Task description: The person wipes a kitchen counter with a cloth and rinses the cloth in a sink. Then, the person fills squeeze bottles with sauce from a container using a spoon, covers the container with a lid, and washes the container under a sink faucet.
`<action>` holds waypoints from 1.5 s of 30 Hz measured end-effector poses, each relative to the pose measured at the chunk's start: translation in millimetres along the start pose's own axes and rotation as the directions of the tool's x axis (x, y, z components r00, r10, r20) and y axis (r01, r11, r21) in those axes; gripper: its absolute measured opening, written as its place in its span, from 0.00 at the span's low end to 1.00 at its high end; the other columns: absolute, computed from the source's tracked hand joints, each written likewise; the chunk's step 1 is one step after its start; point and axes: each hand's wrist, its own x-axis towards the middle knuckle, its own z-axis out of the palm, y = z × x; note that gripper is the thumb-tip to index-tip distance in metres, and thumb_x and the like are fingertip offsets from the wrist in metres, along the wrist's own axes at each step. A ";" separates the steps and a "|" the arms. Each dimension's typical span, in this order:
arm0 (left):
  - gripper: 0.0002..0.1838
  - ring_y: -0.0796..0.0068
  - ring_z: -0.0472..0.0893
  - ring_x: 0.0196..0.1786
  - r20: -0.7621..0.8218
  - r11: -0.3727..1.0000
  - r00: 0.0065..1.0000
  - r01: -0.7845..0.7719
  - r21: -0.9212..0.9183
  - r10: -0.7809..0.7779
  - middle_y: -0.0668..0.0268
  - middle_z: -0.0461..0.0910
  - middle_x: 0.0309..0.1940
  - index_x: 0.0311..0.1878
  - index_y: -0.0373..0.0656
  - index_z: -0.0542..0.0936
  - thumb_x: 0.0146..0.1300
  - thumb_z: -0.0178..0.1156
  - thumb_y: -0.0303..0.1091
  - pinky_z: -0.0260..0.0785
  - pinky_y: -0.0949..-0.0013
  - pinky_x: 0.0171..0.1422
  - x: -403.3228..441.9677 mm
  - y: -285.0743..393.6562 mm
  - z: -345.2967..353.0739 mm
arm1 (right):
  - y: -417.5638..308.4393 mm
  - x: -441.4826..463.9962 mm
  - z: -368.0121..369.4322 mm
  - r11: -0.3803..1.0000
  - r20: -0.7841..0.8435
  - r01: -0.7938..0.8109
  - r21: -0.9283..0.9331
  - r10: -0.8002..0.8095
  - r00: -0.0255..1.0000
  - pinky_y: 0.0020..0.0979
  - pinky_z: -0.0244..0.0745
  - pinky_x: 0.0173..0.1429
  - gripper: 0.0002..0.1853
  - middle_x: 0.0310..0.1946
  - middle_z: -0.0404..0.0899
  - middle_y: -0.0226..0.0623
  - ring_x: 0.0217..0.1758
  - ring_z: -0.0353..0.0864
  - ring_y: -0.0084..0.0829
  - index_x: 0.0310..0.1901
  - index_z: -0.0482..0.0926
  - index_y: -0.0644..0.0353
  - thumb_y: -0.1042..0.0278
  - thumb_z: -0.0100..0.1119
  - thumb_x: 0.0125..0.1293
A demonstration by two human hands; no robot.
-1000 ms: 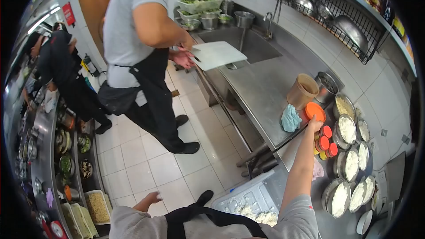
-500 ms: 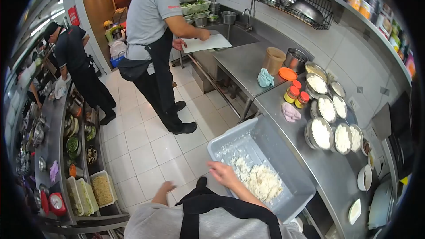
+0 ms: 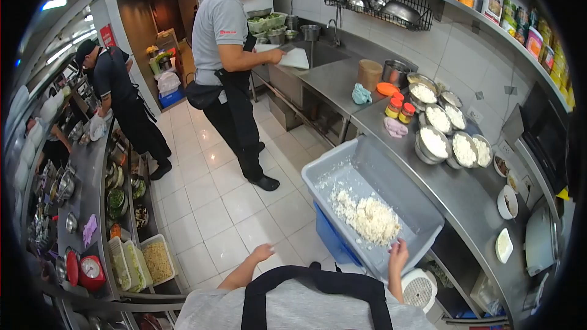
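A large grey tub (image 3: 324,174) holds a heap of clumped white food that looks like cooked rice (image 3: 374,220), with loose bits scattered on the bottom. My right hand (image 3: 398,252) is over the tub's near side, close to the heap, its fingers loosely apart and nothing visible in them. Away from the tub, above the tiled floor, my left hand (image 3: 263,252) hangs in the air with its fingers stretched out and nothing seen in it. Under the tub shows a blue container (image 3: 332,235).
Several metal bowls of white food (image 3: 434,145) stand on the steel counter (image 3: 452,192), beside red-lidded jars (image 3: 406,112) and a pink cloth (image 3: 395,127). A co-worker (image 3: 226,55) holds a white board (image 3: 296,58) by the sink. Another person (image 3: 116,91) works at the left counter.
My right hand has moved right, from the tub's left side to its near side. My left hand has shifted right. The view has turned, and the co-worker's board is tilted differently.
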 end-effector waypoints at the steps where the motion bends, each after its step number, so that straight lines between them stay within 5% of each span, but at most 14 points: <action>1: 0.31 0.55 0.73 0.54 0.067 0.988 0.997 0.017 0.153 -0.028 0.54 0.74 0.50 0.53 0.42 0.74 0.53 0.56 0.56 0.65 0.57 0.57 -18.2 -60.1 24.8 | 5.0 -14.8 14.0 1.000 0.026 -0.013 0.012 0.013 1.000 0.29 0.72 0.27 0.13 0.24 0.77 0.42 0.21 0.77 0.30 0.47 0.72 0.64 0.70 0.47 0.62; 2: 0.33 0.57 0.73 0.55 0.257 0.896 0.927 0.148 0.420 -0.273 0.55 0.73 0.52 0.54 0.43 0.73 0.49 0.60 0.56 0.66 0.57 0.57 -38.0 -102.5 40.9 | 7.6 -26.4 27.7 0.999 0.050 -0.024 0.027 0.023 0.998 0.30 0.71 0.27 0.14 0.24 0.77 0.43 0.20 0.77 0.31 0.49 0.71 0.63 0.67 0.47 0.64; 4: 0.28 0.57 0.76 0.51 0.210 0.879 0.865 0.402 0.256 -0.456 0.56 0.78 0.45 0.43 0.43 0.80 0.44 0.65 0.55 0.68 0.58 0.52 -131.9 -122.0 31.6 | 15.6 -40.6 40.4 0.935 0.142 0.067 -0.347 -0.018 0.990 0.33 0.71 0.29 0.15 0.23 0.76 0.46 0.20 0.76 0.34 0.49 0.70 0.63 0.64 0.46 0.65; 7: 0.23 0.57 0.79 0.43 0.168 0.853 0.838 0.498 0.153 -0.519 0.55 0.80 0.37 0.34 0.41 0.82 0.45 0.64 0.53 0.70 0.59 0.46 -190.4 -138.7 47.5 | 11.8 -41.3 41.6 0.991 0.113 0.069 -0.117 -0.055 0.992 0.36 0.70 0.31 0.15 0.23 0.76 0.47 0.20 0.77 0.37 0.49 0.71 0.63 0.63 0.46 0.65; 9: 0.22 0.57 0.80 0.36 0.166 0.812 0.823 0.566 -0.145 -0.544 0.55 0.81 0.32 0.32 0.40 0.82 0.46 0.63 0.52 0.71 0.59 0.42 -215.2 -130.3 39.6 | 45.1 -34.7 42.3 0.963 0.131 0.161 -0.216 -0.135 0.982 0.37 0.70 0.30 0.15 0.23 0.76 0.46 0.20 0.77 0.37 0.47 0.71 0.63 0.62 0.45 0.66; 12: 0.23 0.58 0.80 0.38 0.119 0.966 0.960 0.258 -0.030 -0.252 0.56 0.81 0.35 0.36 0.39 0.82 0.50 0.58 0.53 0.71 0.59 0.45 -222.6 -99.7 24.4 | 31.1 -38.4 46.9 0.957 0.140 0.116 -0.267 -0.081 0.987 0.43 0.70 0.39 0.17 0.28 0.78 0.52 0.32 0.79 0.48 0.48 0.71 0.62 0.58 0.44 0.66; 16: 0.28 0.58 0.74 0.53 0.001 0.924 0.939 0.337 -0.182 -0.343 0.55 0.76 0.49 0.48 0.41 0.77 0.50 0.58 0.53 0.66 0.64 0.57 -167.3 -82.6 43.4 | -4.1 -45.3 41.0 0.926 0.317 0.131 -0.353 -0.014 0.948 0.48 0.67 0.45 0.19 0.34 0.77 0.58 0.41 0.75 0.57 0.48 0.71 0.63 0.57 0.44 0.65; 21: 0.27 0.57 0.74 0.53 0.018 0.919 0.975 0.215 -0.331 -0.222 0.53 0.76 0.47 0.47 0.41 0.77 0.50 0.58 0.53 0.66 0.64 0.56 -136.4 -59.1 48.0 | -18.8 -45.5 38.0 0.908 0.325 0.127 -0.399 0.011 0.946 0.48 0.67 0.45 0.19 0.35 0.76 0.58 0.41 0.75 0.56 0.47 0.71 0.64 0.57 0.42 0.66; 25: 0.27 0.57 0.75 0.52 0.036 0.927 0.974 0.225 -0.301 -0.225 0.53 0.77 0.45 0.48 0.42 0.77 0.50 0.59 0.52 0.67 0.63 0.56 -132.6 -68.6 60.5 | -21.4 -47.3 33.5 0.909 0.293 0.170 -0.381 -0.056 0.954 0.48 0.67 0.45 0.19 0.35 0.75 0.60 0.41 0.74 0.57 0.45 0.72 0.66 0.57 0.41 0.66; 30: 0.27 0.58 0.76 0.49 0.084 0.983 0.984 0.144 0.115 -0.154 0.55 0.79 0.42 0.43 0.42 0.80 0.51 0.54 0.56 0.68 0.61 0.53 -124.9 -116.6 97.5 | -15.6 -46.2 35.0 0.898 0.270 0.211 -0.385 -0.109 0.957 0.50 0.67 0.41 0.15 0.32 0.75 0.58 0.38 0.74 0.58 0.39 0.70 0.65 0.59 0.44 0.65; 35: 0.26 0.57 0.76 0.48 0.230 0.953 0.926 0.301 0.026 -0.299 0.55 0.78 0.43 0.41 0.43 0.81 0.51 0.52 0.57 0.68 0.60 0.53 -126.1 -121.4 104.2 | -19.7 -41.2 37.4 0.872 0.312 0.134 -0.470 0.022 0.950 0.49 0.68 0.42 0.15 0.34 0.76 0.57 0.39 0.74 0.56 0.39 0.70 0.64 0.58 0.44 0.65; 40: 0.27 0.58 0.75 0.51 0.221 0.974 0.956 0.157 0.163 -0.191 0.57 0.77 0.46 0.42 0.45 0.81 0.50 0.54 0.57 0.66 0.62 0.56 -88.5 -92.9 84.6 | 0.0 -39.0 45.8 0.867 0.250 0.158 -0.472 -0.040 0.967 0.48 0.69 0.39 0.16 0.30 0.76 0.57 0.36 0.76 0.55 0.39 0.72 0.62 0.56 0.46 0.64; 43: 0.26 0.57 0.76 0.49 0.220 0.980 0.975 -0.035 0.195 -0.009 0.56 0.79 0.43 0.44 0.44 0.79 0.50 0.57 0.54 0.67 0.63 0.54 -65.7 -69.8 82.1 | 9.7 -36.7 43.8 0.960 0.180 0.138 -0.243 -0.096 0.979 0.48 0.69 0.42 0.17 0.35 0.76 0.57 0.40 0.75 0.55 0.44 0.71 0.62 0.55 0.45 0.64; 45: 0.22 0.56 0.79 0.43 0.215 0.999 0.976 0.032 -0.016 -0.028 0.54 0.80 0.37 0.43 0.41 0.79 0.50 0.59 0.49 0.70 0.64 0.48 -33.0 -37.7 71.5 | -4.1 -39.0 35.2 0.958 0.148 0.001 -0.286 0.043 0.988 0.44 0.70 0.47 0.19 0.39 0.76 0.53 0.44 0.75 0.51 0.49 0.71 0.60 0.55 0.46 0.63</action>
